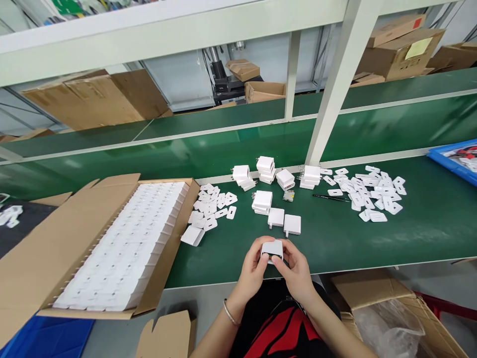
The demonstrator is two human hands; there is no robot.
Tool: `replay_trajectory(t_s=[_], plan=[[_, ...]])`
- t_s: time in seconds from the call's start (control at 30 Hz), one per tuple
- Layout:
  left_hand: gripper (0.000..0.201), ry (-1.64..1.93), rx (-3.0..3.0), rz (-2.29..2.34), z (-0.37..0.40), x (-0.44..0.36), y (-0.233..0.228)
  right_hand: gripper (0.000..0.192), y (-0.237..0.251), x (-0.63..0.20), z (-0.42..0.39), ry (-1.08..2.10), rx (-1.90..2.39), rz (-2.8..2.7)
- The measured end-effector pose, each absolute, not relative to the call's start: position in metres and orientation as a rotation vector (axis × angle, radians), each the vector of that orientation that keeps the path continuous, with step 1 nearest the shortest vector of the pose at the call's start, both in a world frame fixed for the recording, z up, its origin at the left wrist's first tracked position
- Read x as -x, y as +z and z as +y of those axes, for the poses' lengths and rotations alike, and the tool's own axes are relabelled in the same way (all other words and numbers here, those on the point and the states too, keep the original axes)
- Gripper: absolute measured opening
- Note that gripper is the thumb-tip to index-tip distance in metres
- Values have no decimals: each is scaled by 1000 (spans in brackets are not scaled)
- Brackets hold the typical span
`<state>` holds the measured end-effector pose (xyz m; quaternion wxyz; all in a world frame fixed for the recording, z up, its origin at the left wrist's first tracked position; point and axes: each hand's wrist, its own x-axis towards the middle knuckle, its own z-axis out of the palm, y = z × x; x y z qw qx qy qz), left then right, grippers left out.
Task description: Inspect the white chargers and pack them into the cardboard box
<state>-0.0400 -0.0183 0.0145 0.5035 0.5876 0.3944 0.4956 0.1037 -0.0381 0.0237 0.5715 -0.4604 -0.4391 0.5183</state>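
Observation:
Both hands meet over the front edge of the green table, closed around one white charger housing (273,247). My left hand (253,268) grips its left side and my right hand (296,271) its right side. Both thumbs press at the near open end, where something dark and reddish shows inside. Just beyond lie two white chargers, one (276,217) left of the other (292,224). Stacks of white chargers (262,200) stand farther back, some with metal prongs showing. A small bare circuit piece (288,196) lies among them.
At left an open cardboard box (167,253) holds rows of white pieces. White slotted plates lie in a left pile (208,204) and a right pile (372,191), with a thin black tool (331,198) nearby. A blue tray (452,161) sits far right; an upright post (335,84) rises behind.

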Motion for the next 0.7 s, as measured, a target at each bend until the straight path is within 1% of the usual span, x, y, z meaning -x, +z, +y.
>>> replay_trajectory(t_s=[0.1,0.33,0.43,0.5,0.57,0.67,0.7], plan=[[40,1197,-1398,982,-19,39,16,39,26,-105,-36,1255,1091,-1012],[43,1200,-1455,1047,-21,36,18,55,35,-120,-35,1390,1055,-1123],[45,1196,-1454,1061,-21,38,15,56,33,-128,-34,1368,1101,-1103],[48,1212,-1416,1079,-21,39,12,47,34,-143,-25,1165,1202,-1122],[52,1239,-1340,1057,-21,40,7,39,37,-171,-8,754,1366,-1209],[56,1327,-1203,937,-19,38,1,46,43,-226,24,65,1643,-1457],[58,1358,-1169,895,-19,37,0,43,44,-243,34,-91,1719,-1552]])
